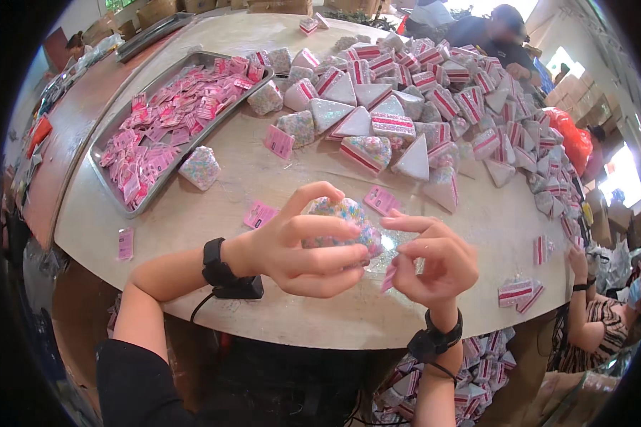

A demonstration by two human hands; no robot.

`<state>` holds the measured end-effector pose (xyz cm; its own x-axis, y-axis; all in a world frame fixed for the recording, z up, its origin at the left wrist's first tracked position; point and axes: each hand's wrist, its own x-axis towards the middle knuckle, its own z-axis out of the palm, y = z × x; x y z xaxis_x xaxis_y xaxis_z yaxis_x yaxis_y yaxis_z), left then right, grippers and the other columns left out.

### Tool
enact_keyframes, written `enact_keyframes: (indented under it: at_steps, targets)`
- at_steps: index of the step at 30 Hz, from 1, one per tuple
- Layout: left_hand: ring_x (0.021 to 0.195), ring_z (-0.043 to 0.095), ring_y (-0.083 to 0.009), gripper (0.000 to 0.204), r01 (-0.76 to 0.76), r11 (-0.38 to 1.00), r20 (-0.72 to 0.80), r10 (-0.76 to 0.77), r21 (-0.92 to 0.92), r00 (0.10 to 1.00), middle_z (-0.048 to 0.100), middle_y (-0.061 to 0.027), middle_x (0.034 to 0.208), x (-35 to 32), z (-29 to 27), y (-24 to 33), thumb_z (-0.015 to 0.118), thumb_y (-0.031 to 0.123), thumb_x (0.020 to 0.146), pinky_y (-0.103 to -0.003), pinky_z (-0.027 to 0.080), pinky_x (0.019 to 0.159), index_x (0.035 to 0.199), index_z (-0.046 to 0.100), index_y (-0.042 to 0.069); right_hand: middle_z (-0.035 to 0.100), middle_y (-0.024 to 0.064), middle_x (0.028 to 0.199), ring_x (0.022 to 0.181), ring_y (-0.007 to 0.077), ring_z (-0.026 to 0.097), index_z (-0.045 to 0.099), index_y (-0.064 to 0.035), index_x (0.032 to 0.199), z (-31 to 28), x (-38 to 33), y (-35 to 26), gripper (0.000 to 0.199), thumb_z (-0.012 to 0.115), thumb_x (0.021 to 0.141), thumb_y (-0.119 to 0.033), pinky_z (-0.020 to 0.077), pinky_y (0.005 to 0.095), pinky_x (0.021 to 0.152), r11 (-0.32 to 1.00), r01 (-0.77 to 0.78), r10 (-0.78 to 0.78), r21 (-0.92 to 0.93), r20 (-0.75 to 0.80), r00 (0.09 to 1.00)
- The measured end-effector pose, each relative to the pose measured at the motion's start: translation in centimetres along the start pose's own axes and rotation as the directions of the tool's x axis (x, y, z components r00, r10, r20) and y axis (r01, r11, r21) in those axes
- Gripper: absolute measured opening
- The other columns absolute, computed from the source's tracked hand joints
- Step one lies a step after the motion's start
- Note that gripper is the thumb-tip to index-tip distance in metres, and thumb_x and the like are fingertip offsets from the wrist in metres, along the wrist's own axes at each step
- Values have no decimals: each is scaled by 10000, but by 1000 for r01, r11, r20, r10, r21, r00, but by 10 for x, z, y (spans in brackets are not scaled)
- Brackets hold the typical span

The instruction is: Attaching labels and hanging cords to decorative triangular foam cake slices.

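My left hand (303, 256) curls around a decorative cake slice (340, 211) covered in multicoloured sprinkles and lifts it above the table. Beside it, my right hand (434, 265) pinches a small pink tag (388, 279) between thumb and fingers, just below the slice. Whether the tag touches the slice I cannot tell. Flat on the table beyond my hands lie two pink cards, one card (261, 213) by my left hand and another card (382, 200) past my right fingertips. Another sprinkled slice (200, 169) rests farther left.
A metal tray (108, 186) heaped with pink tags stands at the left. A large pile of white and pink cake slices (384, 127) covers the far and right side. Loose slices (518, 293) lie near the right edge. Other people sit at the far side and right.
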<state>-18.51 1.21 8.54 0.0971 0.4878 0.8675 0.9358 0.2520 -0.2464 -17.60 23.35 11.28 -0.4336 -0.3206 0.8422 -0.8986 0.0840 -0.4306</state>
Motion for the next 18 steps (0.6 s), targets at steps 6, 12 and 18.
enact_keyframes:
  at_steps: [6,12,18]
  targets:
    - [1013,517,-150,203,-1,994,-100,12,112,995,556,58,1097,-6,2,2,689,168,785,-505,470,843,942,597,259,617,78,672,856,274,721,616,-28,804,11,2,-3,241,696,625,111,546,294,604,998,9,-7,-64,38,999]
    - [992,509,-133,215,-42,985,-110,61,166,992,542,67,1053,-4,4,1,707,179,770,-491,458,840,925,589,270,658,115,742,817,246,715,617,-12,831,11,-1,-2,245,693,634,113,531,258,563,1000,-24,24,-8,22,999]
    - [917,468,-221,487,321,923,-159,-357,-215,921,514,-18,1013,11,9,5,902,205,629,-390,455,781,965,549,197,689,170,828,720,186,686,616,15,842,12,-5,4,221,677,654,112,515,239,525,997,-28,31,66,-54,998]
